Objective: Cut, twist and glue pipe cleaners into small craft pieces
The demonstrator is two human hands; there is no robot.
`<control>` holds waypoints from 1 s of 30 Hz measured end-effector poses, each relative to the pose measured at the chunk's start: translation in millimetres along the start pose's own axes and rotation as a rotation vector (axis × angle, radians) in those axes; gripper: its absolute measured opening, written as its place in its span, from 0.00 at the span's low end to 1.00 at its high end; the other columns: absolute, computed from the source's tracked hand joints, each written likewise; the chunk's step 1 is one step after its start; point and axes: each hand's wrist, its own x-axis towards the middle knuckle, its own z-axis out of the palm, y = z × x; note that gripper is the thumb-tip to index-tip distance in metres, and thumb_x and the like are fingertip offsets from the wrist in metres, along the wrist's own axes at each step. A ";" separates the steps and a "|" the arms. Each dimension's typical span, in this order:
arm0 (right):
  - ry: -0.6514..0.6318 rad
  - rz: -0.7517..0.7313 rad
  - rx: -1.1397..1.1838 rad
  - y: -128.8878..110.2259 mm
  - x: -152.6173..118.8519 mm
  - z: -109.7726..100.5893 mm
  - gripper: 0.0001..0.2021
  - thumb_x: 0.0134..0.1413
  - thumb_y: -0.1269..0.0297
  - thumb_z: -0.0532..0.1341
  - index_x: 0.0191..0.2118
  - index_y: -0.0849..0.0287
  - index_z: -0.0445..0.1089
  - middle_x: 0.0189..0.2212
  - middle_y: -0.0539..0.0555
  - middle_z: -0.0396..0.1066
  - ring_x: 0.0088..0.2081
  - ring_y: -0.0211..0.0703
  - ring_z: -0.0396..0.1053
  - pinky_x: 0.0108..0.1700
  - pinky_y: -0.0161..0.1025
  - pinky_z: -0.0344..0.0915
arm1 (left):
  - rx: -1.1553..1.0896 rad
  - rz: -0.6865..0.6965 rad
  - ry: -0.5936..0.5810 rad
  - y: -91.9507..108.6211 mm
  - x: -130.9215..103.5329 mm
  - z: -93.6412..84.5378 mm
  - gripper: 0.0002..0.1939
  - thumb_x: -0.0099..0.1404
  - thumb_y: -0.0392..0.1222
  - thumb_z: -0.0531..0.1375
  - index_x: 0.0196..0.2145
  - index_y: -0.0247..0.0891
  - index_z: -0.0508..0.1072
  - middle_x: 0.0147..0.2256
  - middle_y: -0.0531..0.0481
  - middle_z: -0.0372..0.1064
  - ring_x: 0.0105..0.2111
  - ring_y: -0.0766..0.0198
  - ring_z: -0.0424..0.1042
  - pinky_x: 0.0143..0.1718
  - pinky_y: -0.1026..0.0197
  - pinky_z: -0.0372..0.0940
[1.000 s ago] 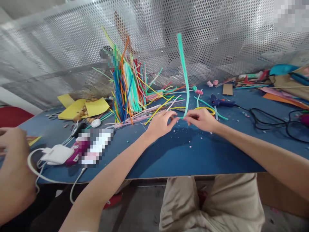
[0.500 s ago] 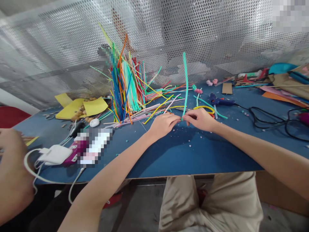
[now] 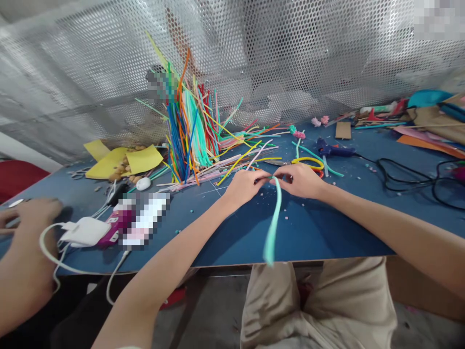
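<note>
A mint-green pipe cleaner [image 3: 275, 218] is pinched at its upper end between both my hands, and its free length hangs down toward the table's front edge. The fingers of my left hand [image 3: 244, 189] are closed on it from the left. My right hand [image 3: 300, 180] grips it from the right, fingertips nearly touching the left ones. The exact hold is partly hidden by the fingers. Just behind my right hand lie yellow-handled scissors [image 3: 308, 161]. A large bundle of coloured pipe cleaners [image 3: 191, 131] stands behind my left hand, with several loose ones around it.
On the blue table [image 3: 232, 242], a glue gun [image 3: 336, 149] and its black cable lie right. A phone [image 3: 147, 220], purple power strip [image 3: 115, 225] and white charger [image 3: 85, 231] sit left. Another person's hand [image 3: 38, 213] rests at far left. Perforated metal stands behind.
The pipe cleaner's free end has swung from pointing upward to hanging down toward me. My hands stay close together in nearly the same place. The other person's hand has shifted right on the table.
</note>
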 end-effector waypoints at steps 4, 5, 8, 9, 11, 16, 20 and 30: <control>0.060 -0.013 -0.088 -2.4 -1.0 3.2 0.11 0.63 0.56 0.60 0.40 0.54 0.78 0.32 0.52 0.78 0.29 0.40 0.71 0.34 0.38 0.60 | -0.068 -0.079 -0.006 2.6 0.8 -1.7 0.12 0.69 0.38 0.60 0.47 0.42 0.81 0.41 0.50 0.81 0.36 0.63 0.80 0.42 0.63 0.69; 0.080 -0.024 -0.104 -2.4 -1.3 3.5 0.11 0.63 0.56 0.60 0.41 0.54 0.78 0.33 0.52 0.78 0.30 0.40 0.71 0.34 0.38 0.60 | -0.079 -0.095 -0.011 3.2 0.8 -2.4 0.11 0.69 0.38 0.61 0.46 0.42 0.82 0.41 0.50 0.81 0.36 0.63 0.80 0.41 0.63 0.69; 0.123 -0.067 -0.114 -1.1 -2.0 3.5 0.12 0.64 0.55 0.60 0.43 0.55 0.77 0.37 0.53 0.79 0.33 0.41 0.72 0.36 0.39 0.61 | -0.089 -0.133 -0.012 4.1 0.7 -3.9 0.10 0.68 0.38 0.63 0.46 0.43 0.82 0.39 0.51 0.82 0.35 0.63 0.80 0.40 0.64 0.69; 0.125 -0.077 -0.105 -0.4 -1.9 3.4 0.12 0.64 0.54 0.60 0.44 0.55 0.77 0.38 0.53 0.79 0.35 0.42 0.72 0.37 0.39 0.62 | -0.090 -0.140 -0.008 4.1 0.7 -4.0 0.10 0.67 0.38 0.63 0.45 0.43 0.82 0.38 0.51 0.82 0.35 0.63 0.80 0.39 0.64 0.69; 0.114 -0.079 -0.085 1.2 -1.4 3.5 0.12 0.65 0.55 0.59 0.44 0.54 0.77 0.40 0.53 0.79 0.37 0.43 0.73 0.39 0.39 0.63 | -0.096 -0.147 0.009 3.5 0.7 -3.3 0.10 0.67 0.40 0.64 0.45 0.43 0.82 0.38 0.51 0.82 0.34 0.63 0.80 0.38 0.64 0.69; 0.111 -0.083 -0.093 5.1 1.7 5.3 0.09 0.65 0.59 0.60 0.42 0.54 0.77 0.42 0.54 0.79 0.43 0.48 0.72 0.45 0.44 0.64 | -0.118 -0.115 0.063 0.7 0.2 0.7 0.08 0.66 0.40 0.65 0.43 0.42 0.83 0.36 0.51 0.82 0.32 0.62 0.79 0.36 0.62 0.70; 0.110 -0.077 -0.021 5.3 3.6 4.8 0.09 0.64 0.59 0.61 0.40 0.54 0.77 0.40 0.55 0.78 0.43 0.50 0.71 0.47 0.46 0.64 | -0.107 -0.076 0.087 -0.2 -0.1 1.4 0.08 0.68 0.42 0.64 0.42 0.42 0.83 0.35 0.51 0.82 0.32 0.62 0.80 0.37 0.61 0.71; 0.049 0.255 0.569 0.5 2.8 0.5 0.18 0.54 0.46 0.66 0.32 0.59 0.77 0.26 0.51 0.72 0.27 0.38 0.62 0.31 0.38 0.59 | 0.072 0.025 0.185 6.9 -3.7 0.7 0.12 0.71 0.48 0.61 0.43 0.43 0.83 0.35 0.51 0.82 0.34 0.62 0.81 0.38 0.61 0.71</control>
